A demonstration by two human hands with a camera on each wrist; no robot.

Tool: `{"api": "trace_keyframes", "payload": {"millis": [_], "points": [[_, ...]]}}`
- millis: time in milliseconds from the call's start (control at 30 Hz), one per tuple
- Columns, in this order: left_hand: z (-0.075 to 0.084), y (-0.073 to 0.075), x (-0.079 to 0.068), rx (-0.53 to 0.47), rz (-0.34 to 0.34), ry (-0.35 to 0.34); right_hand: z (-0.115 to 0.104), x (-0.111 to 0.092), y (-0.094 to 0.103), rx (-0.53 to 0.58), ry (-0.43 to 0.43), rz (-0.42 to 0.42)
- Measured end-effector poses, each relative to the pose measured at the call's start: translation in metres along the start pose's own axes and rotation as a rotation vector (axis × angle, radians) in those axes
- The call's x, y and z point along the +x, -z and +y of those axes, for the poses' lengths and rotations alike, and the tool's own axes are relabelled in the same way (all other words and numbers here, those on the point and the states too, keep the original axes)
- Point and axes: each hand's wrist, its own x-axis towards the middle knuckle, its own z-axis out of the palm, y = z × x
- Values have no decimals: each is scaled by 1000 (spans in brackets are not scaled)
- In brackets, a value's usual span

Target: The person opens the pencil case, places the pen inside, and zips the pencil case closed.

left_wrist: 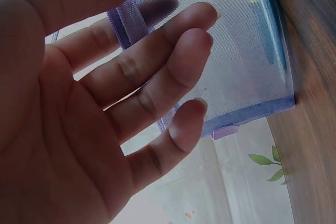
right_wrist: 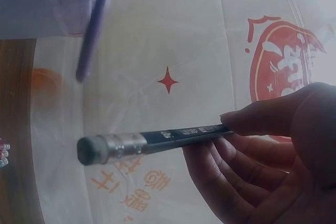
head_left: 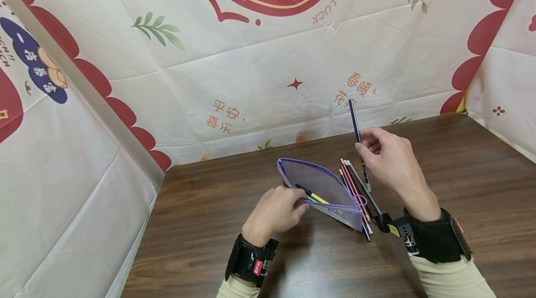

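Note:
My left hand (head_left: 273, 214) pinches the near rim of a purple-edged mesh pencil case (head_left: 320, 178), its mouth spread wide. In the left wrist view, the index finger (left_wrist: 160, 8) shows through the mesh, on the inner side of the zipper edge. A black-and-yellow pen (head_left: 319, 198) and a blue item lie inside the case. My right hand (head_left: 393, 160) holds a dark pencil (head_left: 355, 123) between thumb and fingers, tilted upright to the right of the case. Its eraser end (right_wrist: 93, 150) points away from that hand in the right wrist view.
Several pencils (head_left: 351, 178) lie bunched on the brown wooden table (head_left: 201, 223), against the right end of the case. A printed white cloth (head_left: 251, 65) stands behind the table, with more cloth on both sides.

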Motion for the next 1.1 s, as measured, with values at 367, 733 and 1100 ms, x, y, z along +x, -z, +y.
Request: {"api": "trace_keyframes", "payload": {"millis": [367,733,1100], "points": [[-1,-2,-1,1,6,-3,-2,-1,-2,1,-8,-4],[-1,-1,0,11,11,-4,-6,-2,1,7,-9,-1],[-1,-2,1,6,2,5,-13,-4,4,20,5,20]]}}
